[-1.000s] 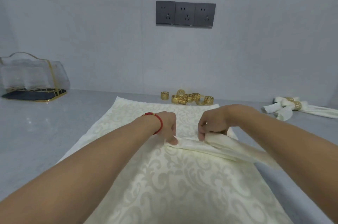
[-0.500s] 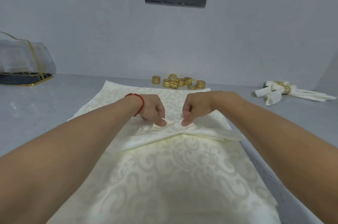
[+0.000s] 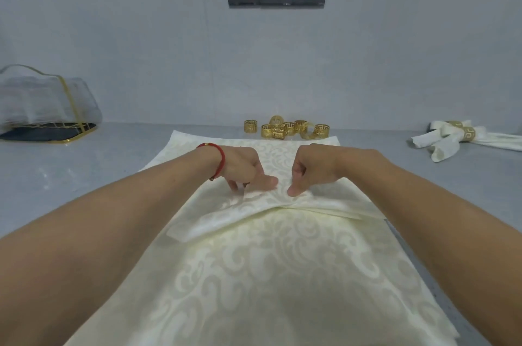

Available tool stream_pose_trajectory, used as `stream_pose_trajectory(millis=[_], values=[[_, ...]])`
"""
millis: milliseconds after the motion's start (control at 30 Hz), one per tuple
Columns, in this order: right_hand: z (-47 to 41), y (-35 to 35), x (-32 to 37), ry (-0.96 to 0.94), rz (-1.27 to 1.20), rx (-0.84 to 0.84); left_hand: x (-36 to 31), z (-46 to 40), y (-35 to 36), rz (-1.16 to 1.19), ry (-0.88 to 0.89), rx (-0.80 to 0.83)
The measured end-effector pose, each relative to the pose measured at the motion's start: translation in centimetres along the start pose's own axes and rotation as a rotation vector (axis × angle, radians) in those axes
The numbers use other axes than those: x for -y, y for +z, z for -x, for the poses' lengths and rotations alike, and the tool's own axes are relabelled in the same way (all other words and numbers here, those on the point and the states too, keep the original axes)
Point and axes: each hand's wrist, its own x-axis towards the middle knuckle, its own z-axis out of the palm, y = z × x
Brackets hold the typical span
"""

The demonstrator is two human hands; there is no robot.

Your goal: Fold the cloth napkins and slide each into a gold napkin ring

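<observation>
Two hands now meet over the middle of the bench: the left hand and right hand have drawn closer together than a second ago, and the lifted fold is laid flat. Each grip pinches the folded cream damask napkin with curled fingers, on top of the flat cream damask cloth. The fold looks nearly set, soft, woven, scroll-patterned. The fretwork gold metal napkin rings cluster by the bench's far edge; two ringed white napkins lie toward its far right corner.

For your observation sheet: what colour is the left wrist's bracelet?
Red bracelet, with one small gold bead; head view.
</observation>
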Motion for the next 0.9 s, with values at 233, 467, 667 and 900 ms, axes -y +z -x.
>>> stream_pose_trajectory(millis=[233, 467, 667, 900], values=[[2.5, 0.9, 0.8, -0.117, -0.102, -0.152, -2.2, -0.8, 1.1, -0.224, 0.052, -0.061], [4.6, 4.3, 2.4, -0.255, 0.212, -0.378, -1.9, -1.0, 1.0, -0.241, 0.132, -0.109], [2.6, 4.1, 0.8, -0.212, -0.063, -0.366, -0.1, -0.5, 2.2, -0.04, 0.254, -0.306], [1.0, 2.8, 0.8, -0.158, -0.218, -0.326, -0.9, -0.6, 3.2, -0.151, 0.237, -0.456]])
